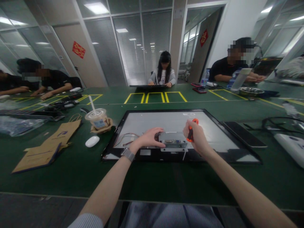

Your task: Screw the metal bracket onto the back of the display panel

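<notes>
A flat monitor panel (213, 133) lies face down on the green table, black frame around a silver back. At its near middle sits a small metal box (173, 141) with connector ports. My left hand (149, 138) rests on the box's left end, fingers curled over it; a watch is on that wrist. My right hand (197, 137) is closed around an orange-handled screwdriver (190, 133), held upright just right of the box with its shaft pointing down at the panel. Thin coloured wires (124, 138) run from the box to the left.
A lidded drink cup (97, 118) with a straw, a white mouse (92, 141) and a flattened paper bag (47, 147) lie to the left. A dark tablet (244, 134), cables and a white device (291, 147) lie to the right. Other people sit along the far and side edges.
</notes>
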A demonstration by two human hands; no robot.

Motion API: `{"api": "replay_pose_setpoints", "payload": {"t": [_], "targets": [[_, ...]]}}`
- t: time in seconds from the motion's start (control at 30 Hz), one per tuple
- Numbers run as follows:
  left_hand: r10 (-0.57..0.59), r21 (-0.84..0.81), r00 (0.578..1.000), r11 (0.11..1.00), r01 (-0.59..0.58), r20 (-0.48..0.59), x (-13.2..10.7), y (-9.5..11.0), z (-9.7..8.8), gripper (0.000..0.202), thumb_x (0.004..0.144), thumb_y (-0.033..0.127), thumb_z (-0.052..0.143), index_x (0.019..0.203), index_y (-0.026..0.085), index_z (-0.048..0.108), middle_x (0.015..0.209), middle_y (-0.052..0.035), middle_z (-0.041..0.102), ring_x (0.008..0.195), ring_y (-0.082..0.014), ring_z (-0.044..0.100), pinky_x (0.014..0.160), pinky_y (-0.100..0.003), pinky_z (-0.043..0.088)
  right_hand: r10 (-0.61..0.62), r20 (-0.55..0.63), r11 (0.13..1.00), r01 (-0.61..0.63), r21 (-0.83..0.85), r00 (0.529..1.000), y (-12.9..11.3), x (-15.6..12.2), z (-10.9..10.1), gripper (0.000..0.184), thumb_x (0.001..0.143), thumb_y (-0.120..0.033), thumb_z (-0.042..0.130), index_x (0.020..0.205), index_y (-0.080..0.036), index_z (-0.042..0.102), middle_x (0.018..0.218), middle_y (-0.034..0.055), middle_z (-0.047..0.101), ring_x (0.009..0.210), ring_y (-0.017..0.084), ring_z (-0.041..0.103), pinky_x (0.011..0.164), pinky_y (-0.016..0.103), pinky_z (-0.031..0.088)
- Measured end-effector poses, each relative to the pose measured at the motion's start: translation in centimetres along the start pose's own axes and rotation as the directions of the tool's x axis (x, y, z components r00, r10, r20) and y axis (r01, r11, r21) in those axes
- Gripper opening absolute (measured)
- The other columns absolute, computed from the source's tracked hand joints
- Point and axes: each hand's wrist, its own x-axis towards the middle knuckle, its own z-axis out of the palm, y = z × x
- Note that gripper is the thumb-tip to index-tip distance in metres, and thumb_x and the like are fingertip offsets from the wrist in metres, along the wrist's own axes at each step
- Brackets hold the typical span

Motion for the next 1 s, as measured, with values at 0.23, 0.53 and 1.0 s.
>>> {"api": "replay_pose_setpoints", "payload": {"t": [0.23,0.53,1.0], "targets": [[-0.036,-0.003,0.999,0.999,0.036,0.024,-0.2,0.2,-0.2,0.080,0.068,0.065,0.071,0.134,0.025,0.052,0.150,-0.0075,0.042,0.137,-0.0317,0.039,0.112,-0.046,0.035,0.003,0.015,0.999,-0.004,0.035,1.000,0.0,0.1,-0.1,0.046,0.081,-0.050,0.060,0.047,-0.024,0.040,0.039,-0.0072,0.033,0.035,0.008,0.029,0.036,0.024,0.023],[-0.039,0.007,0.999,0.999,0.039,0.019,-0.3,0.1,-0.2,0.081,0.067,0.065,0.072,0.135,0.025,0.051,0.151,-0.0070,0.041,0.138,-0.0314,0.038,0.113,-0.046,0.034,0.004,-0.244,0.997,0.014,0.071,0.970,0.5,0.4,-0.2,0.042,0.076,-0.054,0.066,0.055,-0.022,0.050,0.046,-0.0055,0.046,0.037,0.007,0.036,0.035,0.023,0.024],[-0.025,0.046,1.000,0.999,0.025,0.005,-0.1,0.4,-0.1,0.082,0.068,0.061,0.074,0.135,0.022,0.051,0.149,-0.0099,0.044,0.138,-0.0307,0.039,0.115,-0.045,0.031,-0.305,0.084,0.916,0.316,-0.246,0.949,1.8,0.4,-0.9,0.016,0.081,-0.030,0.069,0.093,-0.023,0.060,0.097,0.0055,0.071,0.087,0.021,0.068,0.087,0.043,0.050]]}}
